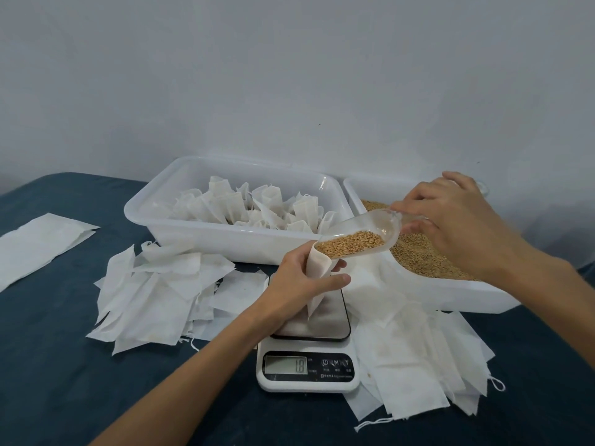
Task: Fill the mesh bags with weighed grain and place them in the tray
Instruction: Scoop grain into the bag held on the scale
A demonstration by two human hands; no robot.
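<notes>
With many filled bags in the tray (193,235) at 11 o'clock and empties left, left hand (297,284) grips an open mesh bag (318,268) over the scale (307,365); right hand (450,220) pinches the grain scoop (357,236) at its mouth.

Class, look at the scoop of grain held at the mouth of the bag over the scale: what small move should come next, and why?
Probably tip the scoop further so the grain slides into the mesh bag. The right hand holds the loaded scoop with its lip at the bag's open mouth, the left hand holds that bag upright over the scale, and the grain is in the scoop.
</notes>
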